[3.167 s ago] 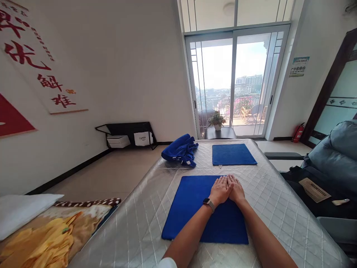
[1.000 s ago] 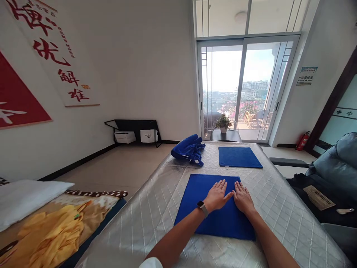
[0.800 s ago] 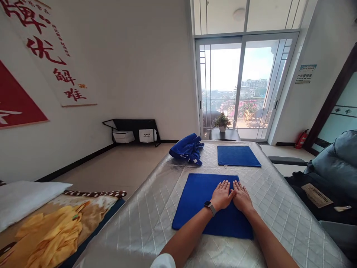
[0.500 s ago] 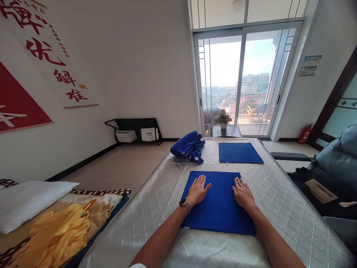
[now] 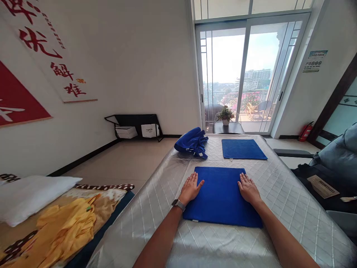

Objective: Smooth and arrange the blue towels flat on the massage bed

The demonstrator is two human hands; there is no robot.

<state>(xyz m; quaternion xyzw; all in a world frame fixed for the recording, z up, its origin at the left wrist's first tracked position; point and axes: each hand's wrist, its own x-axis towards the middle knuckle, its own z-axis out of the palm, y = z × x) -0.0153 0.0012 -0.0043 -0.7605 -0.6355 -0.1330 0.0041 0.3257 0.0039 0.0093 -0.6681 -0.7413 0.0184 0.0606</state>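
Step in hand: judged to be pressing a folded blue towel (image 5: 221,195) flat on the bed (image 5: 156,216).
Left hand (image 5: 192,187): palm down over the towel's left edge, thumb lying on the cloth; a watch (image 5: 177,204) is on the wrist.
Right hand (image 5: 248,189): palm down over the towel's right edge.
State of the fingers (image 5: 193,178): released and spread flat on both hands, grasping nothing.
Towel position: at the middle of the bed, flat and square, lying between the two hands, with each side edge under a palm. The fingers point toward its far corners and its centre is uncovered.
Advice on method: even, light pressure from both palms is advisable, with the fingers kept flat so that the cloth does not bunch. A push on one side only could skew the fold or slide it on the slick quilted cover.
Other items: a second folded towel (image 5: 243,149) lies beyond, apart from the first, and a heap of blue cloth (image 5: 192,142) lies to its left.
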